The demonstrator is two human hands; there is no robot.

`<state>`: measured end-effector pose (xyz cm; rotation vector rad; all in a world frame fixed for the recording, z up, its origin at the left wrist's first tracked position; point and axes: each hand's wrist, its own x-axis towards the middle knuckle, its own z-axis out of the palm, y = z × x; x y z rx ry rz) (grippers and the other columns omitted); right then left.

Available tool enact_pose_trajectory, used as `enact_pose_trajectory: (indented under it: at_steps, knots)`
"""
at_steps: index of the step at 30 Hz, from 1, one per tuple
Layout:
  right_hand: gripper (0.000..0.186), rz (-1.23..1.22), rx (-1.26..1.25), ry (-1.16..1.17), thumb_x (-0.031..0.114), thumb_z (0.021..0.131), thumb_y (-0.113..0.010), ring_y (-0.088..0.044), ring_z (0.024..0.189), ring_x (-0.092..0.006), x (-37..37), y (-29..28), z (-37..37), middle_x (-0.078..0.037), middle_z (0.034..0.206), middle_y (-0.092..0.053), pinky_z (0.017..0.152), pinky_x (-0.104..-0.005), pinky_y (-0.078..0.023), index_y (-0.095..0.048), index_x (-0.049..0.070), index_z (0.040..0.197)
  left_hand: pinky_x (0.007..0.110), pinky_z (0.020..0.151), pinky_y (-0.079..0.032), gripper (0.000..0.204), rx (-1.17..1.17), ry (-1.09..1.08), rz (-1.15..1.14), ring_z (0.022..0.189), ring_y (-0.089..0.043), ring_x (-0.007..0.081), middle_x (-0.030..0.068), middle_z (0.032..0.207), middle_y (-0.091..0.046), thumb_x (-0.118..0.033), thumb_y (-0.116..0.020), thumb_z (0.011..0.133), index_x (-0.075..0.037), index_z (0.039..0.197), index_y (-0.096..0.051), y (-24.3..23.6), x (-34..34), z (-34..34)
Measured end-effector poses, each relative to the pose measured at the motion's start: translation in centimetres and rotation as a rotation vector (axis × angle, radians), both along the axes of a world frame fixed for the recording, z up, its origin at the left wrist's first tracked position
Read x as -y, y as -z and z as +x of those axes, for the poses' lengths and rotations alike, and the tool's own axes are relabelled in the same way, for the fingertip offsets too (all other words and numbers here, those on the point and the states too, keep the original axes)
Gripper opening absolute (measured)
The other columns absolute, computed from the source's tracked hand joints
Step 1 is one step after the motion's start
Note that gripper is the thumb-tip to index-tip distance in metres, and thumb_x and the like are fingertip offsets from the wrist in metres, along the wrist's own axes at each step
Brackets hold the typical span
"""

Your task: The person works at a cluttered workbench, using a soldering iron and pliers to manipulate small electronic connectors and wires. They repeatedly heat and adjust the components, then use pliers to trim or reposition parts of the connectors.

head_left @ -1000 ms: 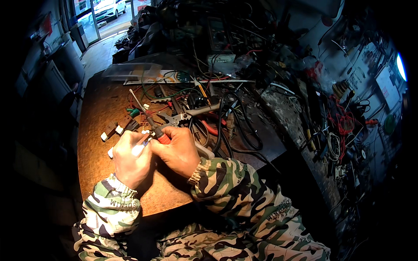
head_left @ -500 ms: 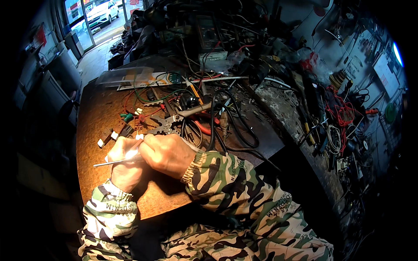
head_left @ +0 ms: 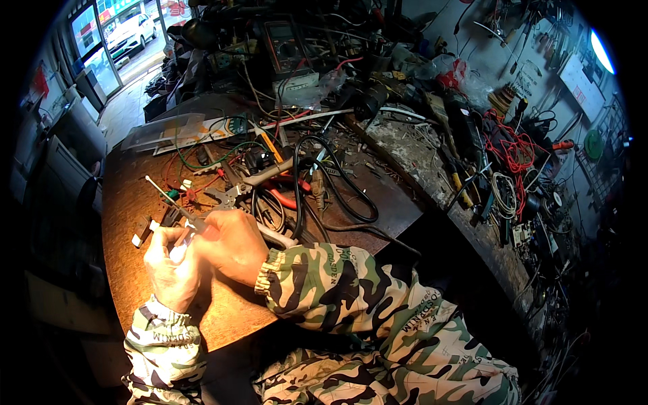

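Over the wooden table (head_left: 128,182), my two hands are pressed close together under a bright light. My right hand (head_left: 233,244) grips a slim metal tool (head_left: 164,194) with a thin shaft, its tip pointing to the far left; its handle end is hidden by my fingers. Closed beneath it, my left hand (head_left: 170,273) pinches a small whitish piece that glare and fingers mostly hide. Just beyond lie brown pieces with white ends (head_left: 139,240), a green clip (head_left: 173,194) and a red clip (head_left: 190,195). Grey-jawed pliers (head_left: 228,196) rest past my right hand.
A black cable (head_left: 370,214) loops right of the hands, near red handles (head_left: 281,196) and a yellow-orange tool (head_left: 271,145). At the back stands a multimeter (head_left: 284,48). Red wire coils (head_left: 516,155) and cluttered tools fill the right bench. The table's front edge curves near my forearms.
The slim tool has swung from pointing left to pointing up and away to the far left. Both hands have shifted slightly left and nearer in the picture; the whole view has also shifted.
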<state>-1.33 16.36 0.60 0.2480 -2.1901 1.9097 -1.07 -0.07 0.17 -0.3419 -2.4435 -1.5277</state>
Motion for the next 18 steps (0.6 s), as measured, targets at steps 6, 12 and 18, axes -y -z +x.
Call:
enact_pose_trajectory:
  at_steps: [6, 12, 18]
  knots:
    - [0.019, -0.084, 0.055, 0.027, 0.012, 0.079, -0.068, -0.068, 0.061, -0.0363, 0.4, 0.3, -0.2, -0.025, 0.065, -0.061, 0.059, -0.0447, -0.05, -0.064, -0.006, 0.074, 0.027, 0.07, -0.055, 0.018, -0.003, 0.019, 0.084, 0.083, -0.068, 0.0133, 0.0131, 0.095, -0.071, -0.002, -0.071, 0.092, 0.006, 0.106, -0.062, -0.5, -0.3, 0.3]
    - [0.019, 0.143, -0.232, 0.103, 0.015, 0.077, -0.073, -0.067, 0.069, -0.0405, 0.6, 1.4, -0.4, -0.02, 0.072, -0.064, 0.06, -0.0482, -0.052, -0.061, 0.0, 0.075, 0.027, 0.067, -0.053, 0.017, -0.14, 0.024, -0.043, 0.077, -0.065, 0.012, 0.0101, 0.09, -0.069, 0.004, -0.066, 0.089, 0.004, 0.105, -0.063, 0.5, 0.3, -0.5]
    - [0.019, 0.563, -0.809, 0.121, 0.015, 0.078, -0.072, -0.063, 0.064, -0.0255, -0.1, 1.5, -0.7, -0.006, 0.077, -0.054, 0.052, -0.0368, -0.052, -0.055, 0.007, 0.08, 0.027, 0.072, -0.053, 0.024, 0.015, 0.011, -0.015, 0.081, -0.065, 0.0123, 0.0092, 0.09, -0.07, 0.005, -0.066, 0.081, 0.004, 0.105, -0.065, 0.1, 0.7, -0.2]
